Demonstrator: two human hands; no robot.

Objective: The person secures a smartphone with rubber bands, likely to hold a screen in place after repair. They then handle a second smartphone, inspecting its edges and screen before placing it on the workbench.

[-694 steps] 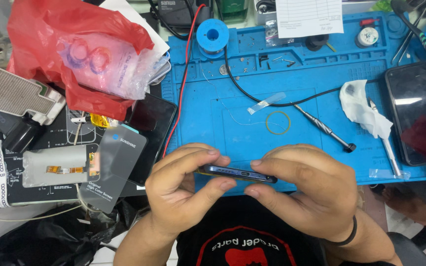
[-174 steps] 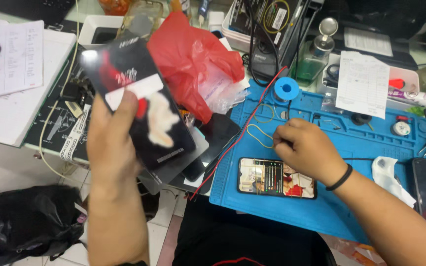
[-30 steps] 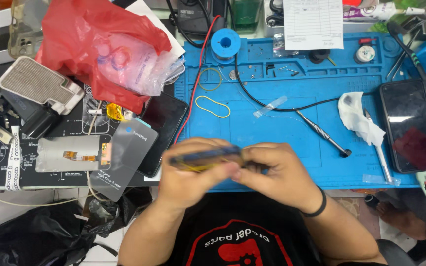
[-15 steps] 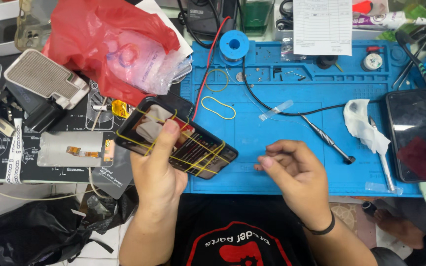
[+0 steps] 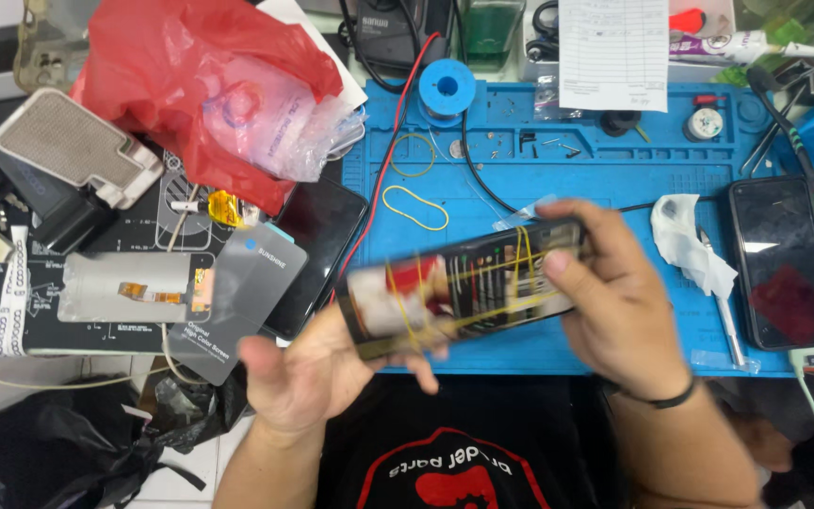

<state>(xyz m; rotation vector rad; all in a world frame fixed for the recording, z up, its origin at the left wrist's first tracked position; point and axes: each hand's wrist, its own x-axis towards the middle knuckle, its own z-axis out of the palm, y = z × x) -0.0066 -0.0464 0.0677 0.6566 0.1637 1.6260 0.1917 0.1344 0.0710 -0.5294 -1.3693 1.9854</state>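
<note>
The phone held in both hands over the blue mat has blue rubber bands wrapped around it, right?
Not quite. In the head view both hands, left hand and right hand, do hold the phone over the blue mat, but the rubber bands wrapped around it are yellow, not blue.

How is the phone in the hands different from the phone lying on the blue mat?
The held phone has yellow rubber bands wrapped round it; the phone on the mat has none. The held phone's screen is lit with colours; the other's is dark. The held one is lifted and tilted between the left hand and right hand; the other lies flat. Both are dark slabs.
</note>
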